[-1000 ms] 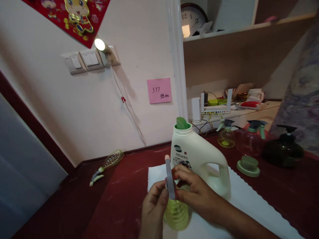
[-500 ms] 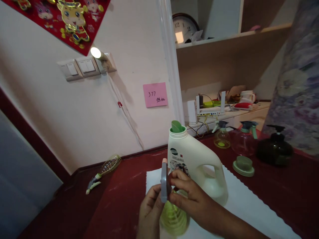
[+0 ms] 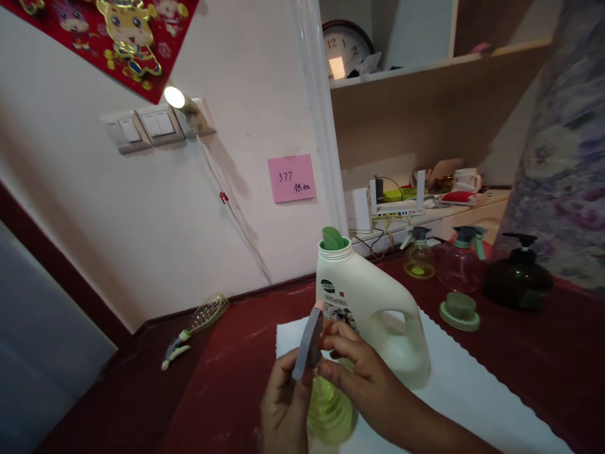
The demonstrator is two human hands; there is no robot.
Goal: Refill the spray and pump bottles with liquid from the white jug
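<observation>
A grey spray head (image 3: 306,343) with a pink tip sits at the top of a clear bottle (image 3: 331,413) holding yellow-green liquid. My left hand (image 3: 285,398) has its fingers closed on the spray head from the left. From the right, my right hand (image 3: 363,373) pinches the same head near the bottle's neck; its fingertips are partly hidden. Whether the head is threaded onto the neck I cannot tell. Right behind the hands stands a large pale jug (image 3: 373,290) with a handle and a green spout (image 3: 333,238) in its uncapped mouth.
White paper (image 3: 466,372) lies under the jug on the dark red table. To the right are a green cap (image 3: 460,310), two spray bottles (image 3: 419,260) (image 3: 459,268) and a dark pump bottle (image 3: 518,277). Another spray bottle (image 3: 196,328) lies on its side at left, near the wall.
The spray head has turned between my hands, its pink tip swinging right and its lower end left. Both hands stay at the bottle's top. The whole view has shifted slightly.
</observation>
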